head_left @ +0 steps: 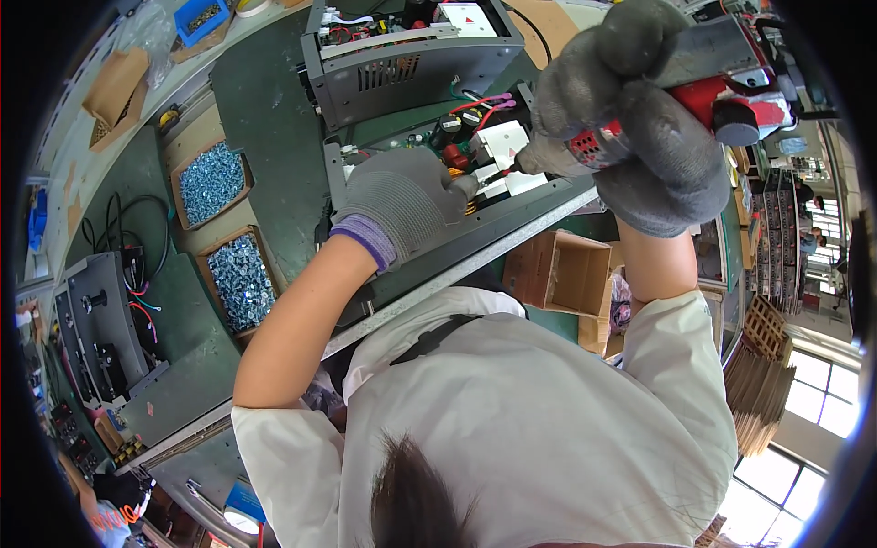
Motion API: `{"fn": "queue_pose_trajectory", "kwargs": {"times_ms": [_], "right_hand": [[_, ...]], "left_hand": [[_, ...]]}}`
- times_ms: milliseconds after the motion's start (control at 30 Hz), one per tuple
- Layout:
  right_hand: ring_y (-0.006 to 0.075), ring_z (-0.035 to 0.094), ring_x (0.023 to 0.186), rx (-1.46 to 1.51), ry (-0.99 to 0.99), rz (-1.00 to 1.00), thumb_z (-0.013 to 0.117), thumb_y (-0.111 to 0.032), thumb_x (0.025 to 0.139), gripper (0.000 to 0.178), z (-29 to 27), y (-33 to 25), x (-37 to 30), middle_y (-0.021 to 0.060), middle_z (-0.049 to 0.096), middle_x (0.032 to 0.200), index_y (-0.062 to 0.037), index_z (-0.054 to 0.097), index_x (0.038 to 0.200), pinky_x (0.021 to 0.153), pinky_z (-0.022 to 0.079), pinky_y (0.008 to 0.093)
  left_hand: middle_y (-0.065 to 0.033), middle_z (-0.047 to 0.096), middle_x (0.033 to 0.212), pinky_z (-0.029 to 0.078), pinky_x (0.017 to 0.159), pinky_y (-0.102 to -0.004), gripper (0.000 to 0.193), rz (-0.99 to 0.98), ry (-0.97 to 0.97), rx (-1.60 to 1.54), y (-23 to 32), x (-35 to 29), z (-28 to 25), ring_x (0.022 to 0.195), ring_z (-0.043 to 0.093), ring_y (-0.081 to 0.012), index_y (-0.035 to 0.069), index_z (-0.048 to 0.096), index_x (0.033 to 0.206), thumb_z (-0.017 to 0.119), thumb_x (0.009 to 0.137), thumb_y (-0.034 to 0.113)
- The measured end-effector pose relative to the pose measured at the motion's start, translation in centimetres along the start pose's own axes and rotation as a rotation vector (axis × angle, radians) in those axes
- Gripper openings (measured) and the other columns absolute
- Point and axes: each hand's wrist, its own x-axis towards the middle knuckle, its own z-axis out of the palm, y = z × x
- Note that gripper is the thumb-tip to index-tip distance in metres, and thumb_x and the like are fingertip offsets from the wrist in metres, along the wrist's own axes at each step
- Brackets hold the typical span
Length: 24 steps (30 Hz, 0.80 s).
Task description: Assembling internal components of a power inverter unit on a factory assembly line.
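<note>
The right hand (639,119), fingers clamped on the driver (713,82), should keep its tip square at three o'clock of the left hand (406,196), whose fingers press together on the chassis (438,247).

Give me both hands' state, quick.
Left hand: gloved, resting on the open chassis; grip cannot be told.
Right hand: closed around the red power screwdriver.

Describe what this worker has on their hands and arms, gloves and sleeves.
Both hands wear grey knitted work gloves. The left hand glove ends in a purple band at the cuff; the right hand glove's cuff is not clearly visible. Forearms are uncovered. Short, loose, cream-coloured sleeves end at about the elbows.
</note>
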Motion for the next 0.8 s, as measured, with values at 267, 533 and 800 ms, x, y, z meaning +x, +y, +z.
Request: {"fn": "queue_pose_trajectory", "kwargs": {"times_ms": [267,533,800], "right_hand": [[0.0192,0.05,0.069,-0.065,0.002,0.018,0.068,-0.019,0.083,0.05,-1.8,-0.4,-0.6,0.0102,0.057,0.084,-0.0043,0.05,0.126,0.062,0.045,0.038],[0.0166,0.063,0.069,0.042,0.115,0.052,0.065,0.005,0.078,0.038,-1.3,-0.4,-0.4,0.01,0.066,0.087,-0.0029,0.061,0.115,0.05,0.047,0.027],[0.0157,0.067,0.079,-0.169,0.203,-0.031,0.067,0.005,0.078,0.035,-0.7,-0.4,0.3,0.0069,0.068,0.09,-0.002,0.062,0.112,0.067,0.054,0.0279]], "left_hand": [[-0.0195,0.067,0.074,0.052,0.072,-0.045,0.051,0.024,0.049,-0.006,0.0,-0.3,0.2,0.073,0.067,-0.0355,0.006,0.077,0.087,0.052,0.098,0.049],[-0.0167,0.069,0.098,0.054,0.08,-0.0365,0.027,0.028,0.341,-0.865,-0.2,1.6,0.5,0.09,0.068,-0.0249,-0.002,0.066,0.114,0.052,0.099,0.015],[-0.0152,0.066,0.109,0.056,0.092,-0.0279,0.032,0.122,0.113,-1.473,-0.5,1.8,1.5,0.097,0.069,-0.0187,-0.006,0.056,0.129,0.045,0.101,0.004]]}}
